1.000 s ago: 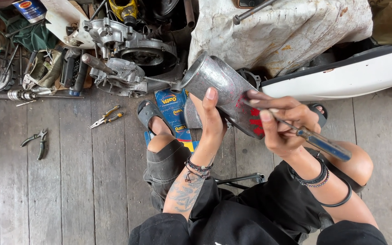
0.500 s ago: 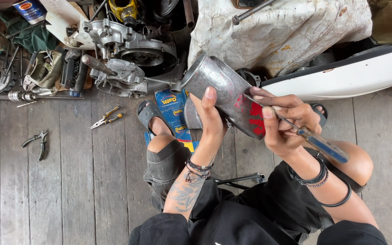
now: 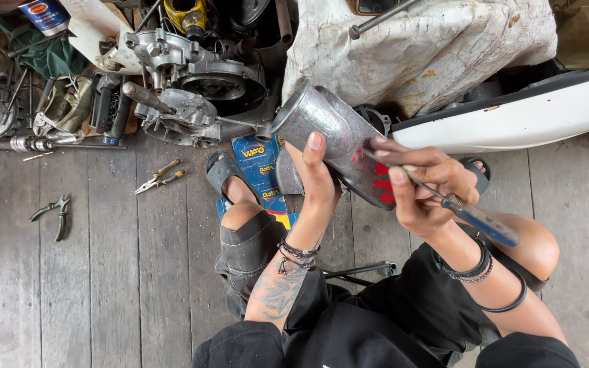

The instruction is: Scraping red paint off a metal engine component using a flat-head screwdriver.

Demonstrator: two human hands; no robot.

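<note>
**A:** What lies at the far left?

**B:** A wooden plank floor (image 3: 124,272). On it sit dark pliers (image 3: 54,215) and, further right, yellow-handled pliers (image 3: 158,177). Above them are grey engine casings (image 3: 192,88) among loose tools.

**A:** And in the middle?

**B:** A seated person's left hand (image 3: 315,184) reaches up and wraps around a dented grey metal can (image 3: 332,140), thumb laid along its side, the other fingers hidden behind it. The can is held in the air above the knees, tilted, open mouth toward the upper left. Beneath it a blue and yellow package (image 3: 260,170) lies on the floor between sandalled feet.

**A:** How would that can handle?

**B:** Likely light, stiff and thin-walled, smooth enough to slip. A grip round the middle of the body looks safest, away from the rim.

**A:** And to the right?

**B:** The right hand (image 3: 420,187) has its fingers pinched around a screwdriver (image 3: 444,201) with a blue handle, the shaft resting against the can's red-marked lower end. Behind is a stained white cloth (image 3: 431,48) and a white panel (image 3: 533,116).
</note>
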